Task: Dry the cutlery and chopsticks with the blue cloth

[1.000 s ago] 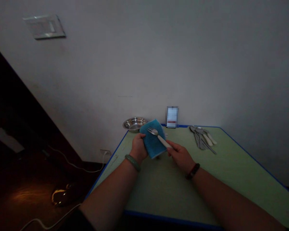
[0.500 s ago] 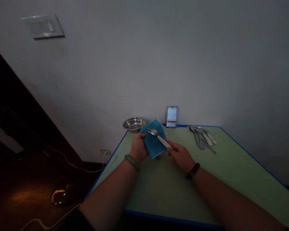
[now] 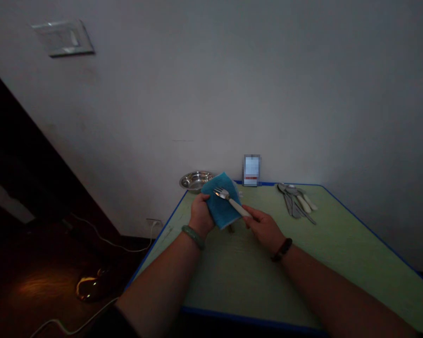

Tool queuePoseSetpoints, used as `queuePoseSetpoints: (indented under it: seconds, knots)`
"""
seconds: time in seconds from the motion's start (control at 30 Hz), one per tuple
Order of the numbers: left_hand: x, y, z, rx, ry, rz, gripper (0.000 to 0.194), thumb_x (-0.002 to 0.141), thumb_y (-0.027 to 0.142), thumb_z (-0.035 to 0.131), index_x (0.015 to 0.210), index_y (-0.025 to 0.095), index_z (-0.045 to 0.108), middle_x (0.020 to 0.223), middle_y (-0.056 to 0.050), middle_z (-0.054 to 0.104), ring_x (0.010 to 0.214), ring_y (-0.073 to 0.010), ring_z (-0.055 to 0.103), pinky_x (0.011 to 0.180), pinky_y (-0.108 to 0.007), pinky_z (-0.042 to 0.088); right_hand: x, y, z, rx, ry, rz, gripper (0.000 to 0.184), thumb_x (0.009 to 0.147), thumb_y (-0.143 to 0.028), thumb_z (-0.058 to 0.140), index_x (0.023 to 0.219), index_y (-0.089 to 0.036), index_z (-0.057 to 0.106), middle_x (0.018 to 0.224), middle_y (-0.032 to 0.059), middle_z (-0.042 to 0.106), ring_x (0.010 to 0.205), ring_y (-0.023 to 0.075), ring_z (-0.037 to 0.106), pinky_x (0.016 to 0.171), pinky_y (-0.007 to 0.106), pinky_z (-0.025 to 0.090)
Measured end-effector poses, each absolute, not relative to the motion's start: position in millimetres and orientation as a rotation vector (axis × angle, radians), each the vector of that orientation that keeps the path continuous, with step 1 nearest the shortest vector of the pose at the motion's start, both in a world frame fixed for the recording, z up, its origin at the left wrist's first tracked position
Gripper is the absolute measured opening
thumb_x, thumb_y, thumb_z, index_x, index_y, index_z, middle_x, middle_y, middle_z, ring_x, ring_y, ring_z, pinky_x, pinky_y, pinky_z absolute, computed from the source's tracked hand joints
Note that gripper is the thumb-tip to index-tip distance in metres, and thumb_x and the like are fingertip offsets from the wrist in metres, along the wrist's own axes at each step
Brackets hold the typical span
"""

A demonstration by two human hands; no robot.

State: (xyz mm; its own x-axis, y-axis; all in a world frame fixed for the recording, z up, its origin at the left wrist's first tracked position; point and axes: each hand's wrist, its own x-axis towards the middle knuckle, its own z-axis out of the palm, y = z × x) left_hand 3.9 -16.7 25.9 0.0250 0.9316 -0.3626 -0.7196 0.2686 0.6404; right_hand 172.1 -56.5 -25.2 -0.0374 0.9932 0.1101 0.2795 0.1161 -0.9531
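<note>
My left hand (image 3: pixel 201 215) is closed on a blue cloth (image 3: pixel 221 203), held up above the far left part of the green table (image 3: pixel 239 272). My right hand (image 3: pixel 263 227) pinches the white handle of a fork (image 3: pixel 228 199), whose metal tines lie against the cloth's face. A green bangle circles my left wrist and a dark bracelet my right. A small dark item lies on the table just under the cloth; I cannot make it out.
Several spoons and other cutlery (image 3: pixel 297 201) lie at the far right of the table. A steel bowl (image 3: pixel 196 180) stands at the far left corner, and a small card (image 3: pixel 251 170) leans on the wall. Cables run over the dark floor on the left.
The cloth and fork have shifted slightly up and to the left; both hands keep their grips.
</note>
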Motion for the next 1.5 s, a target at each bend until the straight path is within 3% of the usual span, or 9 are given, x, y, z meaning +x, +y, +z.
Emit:
queuePoseSetpoints:
  seconds: [0.37, 0.67, 0.87, 1.0, 1.13, 1.33, 1.5]
  knots:
    - [7, -20, 27, 0.302, 0.77, 1.29, 0.053, 0.069, 0.02, 0.047, 0.118, 0.006, 0.063, 0.077, -0.012, 0.075, 0.079, -0.031, 0.074, 0.085, -0.048, 0.057, 170, -59, -22, -1.334, -1.424, 1.033, 0.058, 0.077, -0.033, 0.056, 0.132, -0.015, 0.062, 0.067, -0.0022, 0.057, 0.051, 0.0101, 0.04, 0.052, 0.025, 0.037]
    - [6, -17, 26, 0.308, 0.821, 1.329, 0.046, 0.07, 0.021, 0.047, 0.11, 0.008, 0.065, 0.067, -0.009, 0.072, 0.067, -0.0299, 0.072, 0.081, -0.049, 0.057, 172, -57, -26, -1.323, -1.396, 1.021, 0.06, 0.075, -0.034, 0.06, 0.131, -0.014, 0.061, 0.068, -0.0005, 0.059, 0.052, 0.011, 0.042, 0.05, 0.025, 0.036]
    - [2, -15, 24, 0.316, 0.776, 1.37, 0.044, 0.069, 0.021, 0.047, 0.107, 0.009, 0.064, 0.071, -0.01, 0.073, 0.063, -0.028, 0.07, 0.081, -0.048, 0.056, 172, -55, -30, -1.271, -1.359, 1.042, 0.055, 0.073, -0.034, 0.062, 0.125, -0.017, 0.064, 0.07, -0.001, 0.059, 0.054, 0.0108, 0.044, 0.05, 0.024, 0.035]
    - [1, -14, 24, 0.319, 0.767, 1.369, 0.046, 0.068, 0.023, 0.048, 0.108, 0.008, 0.065, 0.069, -0.01, 0.072, 0.06, -0.0279, 0.069, 0.081, -0.048, 0.056, 173, -56, -31, -1.209, -1.351, 1.077, 0.054, 0.076, -0.043, 0.061, 0.123, -0.016, 0.063, 0.067, -0.0021, 0.057, 0.051, 0.01, 0.042, 0.047, 0.024, 0.033]
    - [1, -14, 23, 0.325, 0.769, 1.383, 0.047, 0.068, 0.023, 0.048, 0.109, 0.008, 0.065, 0.069, -0.011, 0.072, 0.06, -0.0277, 0.069, 0.081, -0.048, 0.056, 171, -58, -28, -1.133, -1.362, 1.118, 0.053, 0.079, -0.055, 0.056, 0.114, -0.015, 0.063, 0.063, -0.0037, 0.054, 0.047, 0.0092, 0.039, 0.044, 0.024, 0.03]
    - [3, -12, 21, 0.301, 0.764, 1.367, 0.052, 0.066, 0.021, 0.05, 0.114, 0.007, 0.063, 0.078, -0.012, 0.074, 0.076, -0.0323, 0.072, 0.087, -0.051, 0.054, 170, -57, -28, -1.186, -1.325, 1.103, 0.046, 0.08, -0.065, 0.049, 0.073, -0.02, 0.054, 0.058, -0.0043, 0.048, 0.044, 0.0081, 0.036, 0.043, 0.023, 0.027]
    - [2, -11, 20, 0.281, 0.784, 1.37, 0.051, 0.067, 0.021, 0.05, 0.114, 0.01, 0.063, 0.08, -0.011, 0.075, 0.081, -0.0323, 0.073, 0.087, -0.05, 0.055, 171, -54, -33, -1.261, -1.295, 1.101, 0.048, 0.08, -0.066, 0.049, 0.065, -0.02, 0.051, 0.054, -0.0048, 0.045, 0.042, 0.008, 0.034, 0.042, 0.024, 0.025]
